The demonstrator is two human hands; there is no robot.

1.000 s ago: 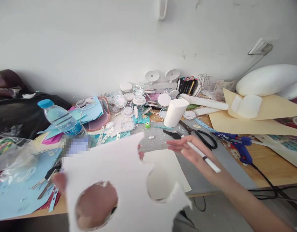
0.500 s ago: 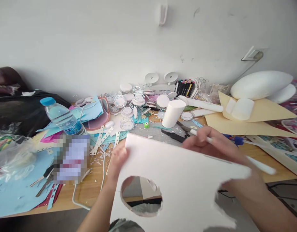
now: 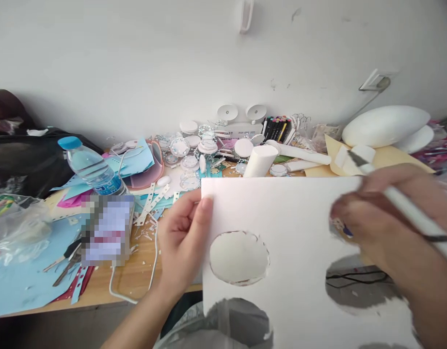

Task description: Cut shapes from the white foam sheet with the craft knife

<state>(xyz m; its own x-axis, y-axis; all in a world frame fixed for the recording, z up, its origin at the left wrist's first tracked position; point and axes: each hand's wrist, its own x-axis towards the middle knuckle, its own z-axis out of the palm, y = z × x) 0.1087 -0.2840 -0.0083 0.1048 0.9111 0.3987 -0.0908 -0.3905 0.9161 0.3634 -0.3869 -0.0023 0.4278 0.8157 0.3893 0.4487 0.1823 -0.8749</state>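
A white foam board (image 3: pixel 296 213) with several rough-edged round holes is tilted up in front of me. My left hand (image 3: pixel 185 237) grips its left edge, the thumb on the near face and the fingers behind. At the upper right of the board, my right hand (image 3: pixel 387 223) has its fingers closed. It holds a long white pen-shaped tool (image 3: pixel 408 206) with a dark pointed tip and a black band; its exact kind is unclear. A small colourful patch (image 3: pixel 342 228) shows beside the right fingertips. Part of the board's right side is hidden behind that hand.
A water bottle (image 3: pixel 92 167) stands at the left near loose tools (image 3: pixel 69 261). White discs (image 3: pixel 180 147), a white cylinder (image 3: pixel 260 161) and black markers (image 3: pixel 278 130) crowd the back. A large white oval form (image 3: pixel 385 126) lies at right. A white cable (image 3: pixel 131 296) loops over the table's edge.
The board has been raised and straightened toward my view, showing more holes. My right hand has moved right and up along the board, still holding the white tool.
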